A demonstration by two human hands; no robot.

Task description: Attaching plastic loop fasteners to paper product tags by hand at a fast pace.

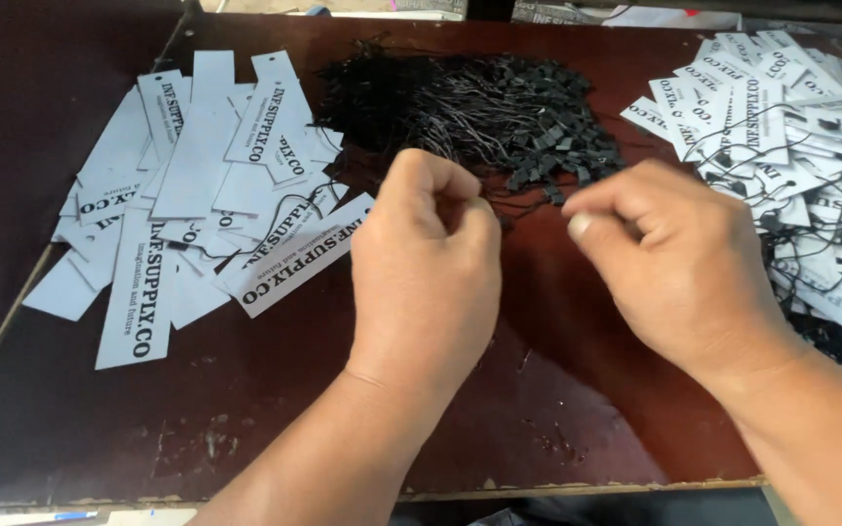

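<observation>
My left hand (428,268) and my right hand (669,258) hover close together over the middle of a dark brown table (557,390), fingers pinched. A thin black string (523,206) runs between them, and both pinch it. A white paper hang tag (296,255) lies under my left hand, touching it. Just beyond my fingers sits a heap of black strings with small plastic fasteners (479,112).
A loose spread of white printed hang tags (177,185) covers the left of the table. A second pile of tags with black strings attached (801,136) lies at the right. The table's worn front edge (577,484) runs below my wrists.
</observation>
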